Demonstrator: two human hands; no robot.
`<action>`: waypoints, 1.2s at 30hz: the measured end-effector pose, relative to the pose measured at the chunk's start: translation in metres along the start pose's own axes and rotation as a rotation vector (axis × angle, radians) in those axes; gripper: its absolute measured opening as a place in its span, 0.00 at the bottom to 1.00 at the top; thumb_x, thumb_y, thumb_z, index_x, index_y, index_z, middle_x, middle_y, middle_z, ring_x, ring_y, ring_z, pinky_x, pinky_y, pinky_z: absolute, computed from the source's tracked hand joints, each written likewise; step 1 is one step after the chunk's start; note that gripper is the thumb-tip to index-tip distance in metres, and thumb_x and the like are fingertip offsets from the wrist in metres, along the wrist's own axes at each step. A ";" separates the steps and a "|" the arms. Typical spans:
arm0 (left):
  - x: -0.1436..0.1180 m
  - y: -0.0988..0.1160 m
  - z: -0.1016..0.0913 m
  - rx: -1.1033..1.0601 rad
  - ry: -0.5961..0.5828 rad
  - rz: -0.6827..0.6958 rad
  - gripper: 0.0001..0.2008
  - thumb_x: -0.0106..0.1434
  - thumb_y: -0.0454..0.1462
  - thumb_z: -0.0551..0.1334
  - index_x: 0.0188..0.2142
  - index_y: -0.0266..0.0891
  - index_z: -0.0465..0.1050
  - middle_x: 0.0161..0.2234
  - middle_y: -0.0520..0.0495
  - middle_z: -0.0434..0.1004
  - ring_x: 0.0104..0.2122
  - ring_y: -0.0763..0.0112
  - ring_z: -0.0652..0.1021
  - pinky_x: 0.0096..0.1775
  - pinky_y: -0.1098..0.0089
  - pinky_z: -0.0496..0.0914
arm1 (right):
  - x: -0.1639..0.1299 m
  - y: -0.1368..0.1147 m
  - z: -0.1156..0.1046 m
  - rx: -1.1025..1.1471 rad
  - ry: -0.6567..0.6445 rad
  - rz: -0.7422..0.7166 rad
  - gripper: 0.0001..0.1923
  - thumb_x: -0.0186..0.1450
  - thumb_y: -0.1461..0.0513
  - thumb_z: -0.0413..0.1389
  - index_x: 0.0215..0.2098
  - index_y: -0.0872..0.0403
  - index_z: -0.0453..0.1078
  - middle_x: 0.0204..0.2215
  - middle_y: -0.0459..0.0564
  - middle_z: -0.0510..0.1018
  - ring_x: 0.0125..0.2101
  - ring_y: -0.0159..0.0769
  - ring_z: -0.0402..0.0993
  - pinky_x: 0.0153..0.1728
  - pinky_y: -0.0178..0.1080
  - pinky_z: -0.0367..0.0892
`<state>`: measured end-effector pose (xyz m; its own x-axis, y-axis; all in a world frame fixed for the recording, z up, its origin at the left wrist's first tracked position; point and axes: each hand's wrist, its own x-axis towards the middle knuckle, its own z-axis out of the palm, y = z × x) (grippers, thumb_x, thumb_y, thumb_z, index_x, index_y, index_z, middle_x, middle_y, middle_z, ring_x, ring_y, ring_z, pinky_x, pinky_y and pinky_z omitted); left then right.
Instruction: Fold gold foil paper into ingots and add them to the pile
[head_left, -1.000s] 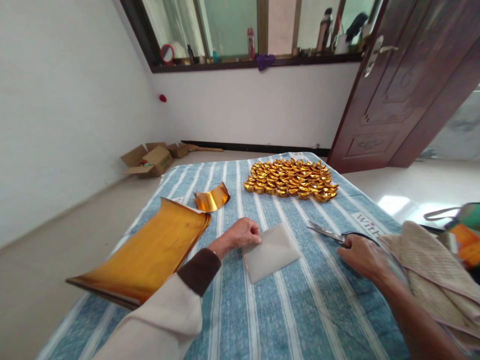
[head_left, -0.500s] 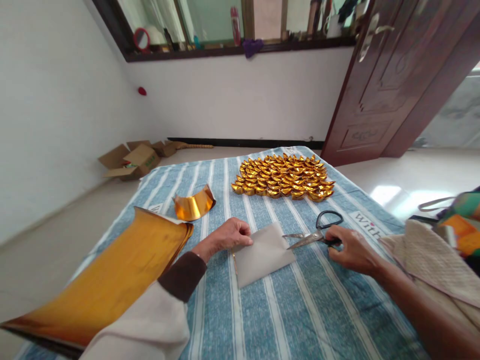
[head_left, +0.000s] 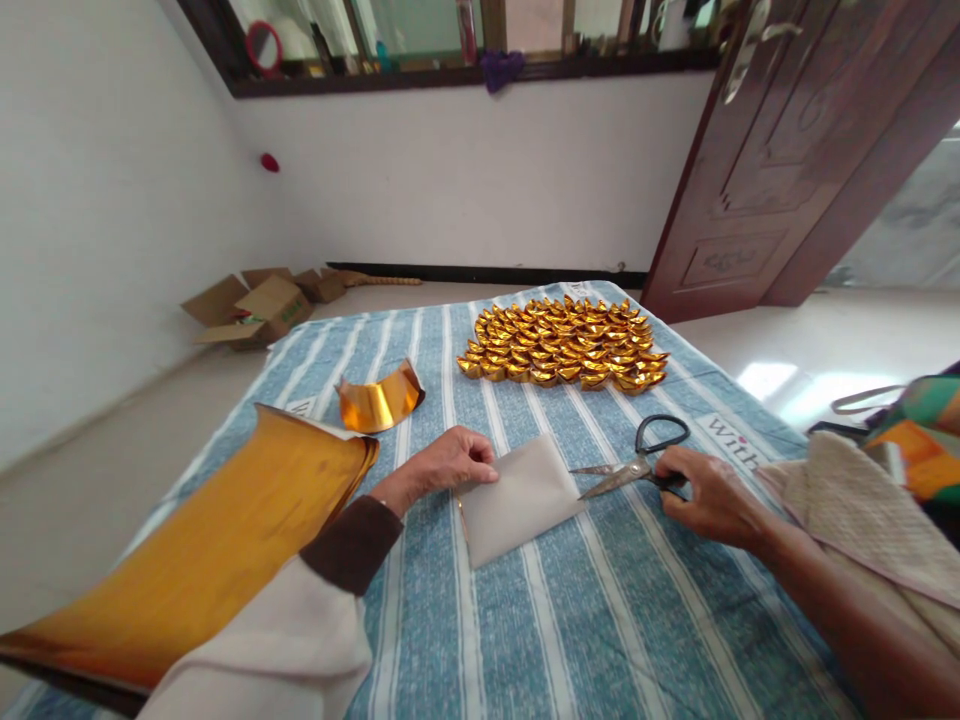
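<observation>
My left hand (head_left: 454,465) is closed, pinching the upper left corner of a folded sheet of foil paper (head_left: 521,505), pale side out, with a thin gold edge on its left. My right hand (head_left: 705,495) grips the lower handle of black-handled scissors (head_left: 637,467). Their blades are spread and point left, the tips close to the paper's right edge; I cannot tell whether they touch it. Left of my left hand lies a stack of large gold foil sheets (head_left: 217,540). A curved piece of gold foil (head_left: 381,400) sits beyond it.
Many folded gold paper ingots (head_left: 562,345) stand in rows at the far side of the table, on a blue striped cloth (head_left: 570,620). Opened cardboard boxes (head_left: 255,305) are on the floor at left. A brown door (head_left: 765,190) stands at right. A beige cloth (head_left: 862,510) is beside my right arm.
The whole scene sits slightly higher and further left in the view. Both hands, the paper and the spread scissors keep nearly the same positions relative to each other.
</observation>
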<state>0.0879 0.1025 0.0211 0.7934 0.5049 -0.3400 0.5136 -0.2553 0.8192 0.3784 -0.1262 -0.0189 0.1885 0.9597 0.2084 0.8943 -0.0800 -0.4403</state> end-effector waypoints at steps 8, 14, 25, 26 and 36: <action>0.005 -0.002 0.000 0.085 0.032 0.006 0.11 0.44 0.43 0.64 0.22 0.36 0.70 0.21 0.53 0.69 0.23 0.73 0.67 0.26 0.73 0.60 | 0.001 -0.001 0.008 -0.008 -0.014 -0.192 0.05 0.52 0.67 0.49 0.28 0.53 0.62 0.25 0.47 0.70 0.28 0.36 0.66 0.31 0.38 0.61; 0.010 0.001 0.002 0.240 0.113 0.015 0.07 0.46 0.39 0.61 0.21 0.37 0.69 0.21 0.55 0.68 0.24 0.73 0.68 0.27 0.73 0.60 | 0.006 -0.002 0.015 -0.026 0.034 -0.305 0.06 0.53 0.68 0.50 0.29 0.53 0.63 0.26 0.47 0.69 0.28 0.37 0.65 0.32 0.38 0.60; 0.003 0.023 0.018 0.681 0.278 0.022 0.03 0.51 0.30 0.60 0.26 0.36 0.71 0.29 0.46 0.74 0.35 0.60 0.75 0.38 0.64 0.67 | 0.009 -0.006 0.019 -0.089 0.051 -0.392 0.05 0.55 0.68 0.50 0.29 0.53 0.63 0.26 0.49 0.68 0.30 0.38 0.63 0.33 0.39 0.58; 0.000 0.025 0.023 0.727 0.325 0.038 0.07 0.52 0.29 0.59 0.31 0.36 0.72 0.35 0.43 0.75 0.40 0.56 0.75 0.41 0.61 0.68 | 0.009 -0.007 0.019 -0.094 0.051 -0.394 0.05 0.55 0.69 0.51 0.28 0.53 0.63 0.26 0.49 0.68 0.30 0.38 0.63 0.33 0.39 0.58; -0.004 0.008 0.080 0.908 0.212 0.761 0.15 0.69 0.31 0.51 0.53 0.37 0.68 0.59 0.39 0.68 0.61 0.58 0.66 0.58 0.53 0.62 | 0.006 -0.011 0.018 -0.123 0.058 -0.413 0.05 0.57 0.69 0.50 0.29 0.53 0.64 0.27 0.50 0.68 0.31 0.39 0.63 0.33 0.40 0.59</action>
<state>0.1152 0.0324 -0.0082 0.9673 0.0766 0.2417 0.0474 -0.9911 0.1244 0.3626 -0.1144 -0.0280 -0.1762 0.9013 0.3958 0.9404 0.2730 -0.2030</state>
